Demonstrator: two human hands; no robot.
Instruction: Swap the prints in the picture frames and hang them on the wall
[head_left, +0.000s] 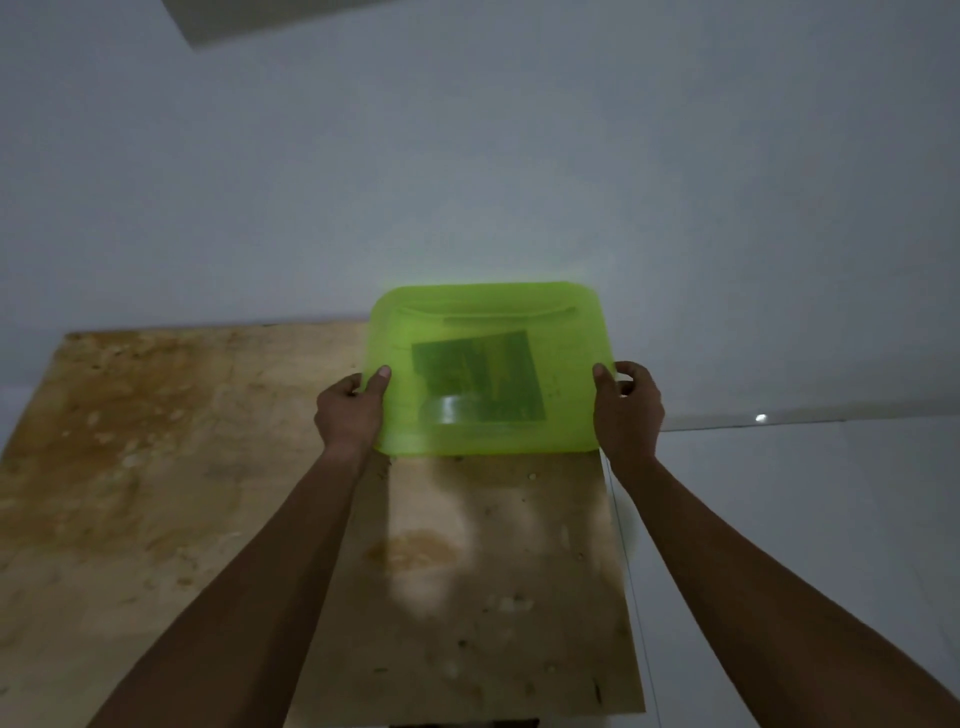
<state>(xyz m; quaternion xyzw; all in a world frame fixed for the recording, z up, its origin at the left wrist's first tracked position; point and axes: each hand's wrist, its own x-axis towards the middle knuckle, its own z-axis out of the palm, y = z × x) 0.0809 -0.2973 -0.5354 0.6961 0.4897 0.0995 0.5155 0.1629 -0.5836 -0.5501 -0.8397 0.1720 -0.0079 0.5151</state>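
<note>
Though the light is dim and the pic a bit smeared, the left half of the frame shows a stained plywood board (156, 467) butting vs. a plain white wall (467, 156). Just left of centre, the left hand (348, 410) grips the left side of a translucent green plastic tub (485, 364), thumb flat on the near face, other fingers wrapped round behind.

The tub is at centre frame, apparently held up over the board's far right part, its broad face tipped toward the camera. Through the plastic shows a dark rectangle (478, 379), lying askew. It's prob. a print or small frame; can't tell which. Below it is a pale round thing (447, 408), maybe a tape roll.

Right of centre, the right hand (628, 405) grasps the tub's right side the same way, thumb in front, fingers curled over the edge. Far right is pale floor (805, 545).

Handling, my guess: the tub looks light, thin-walled, smooth and a bit flexy, so a two-hand hold at opposite sides suits it. Squeezing mid-wall would bow it. Contents are loose and will slide if it's tipped more. If the rectangle is a print, it's thin and creasable, so lift by the edges. If it's a glazed frame, it's fragile, so take both side rails.
</note>
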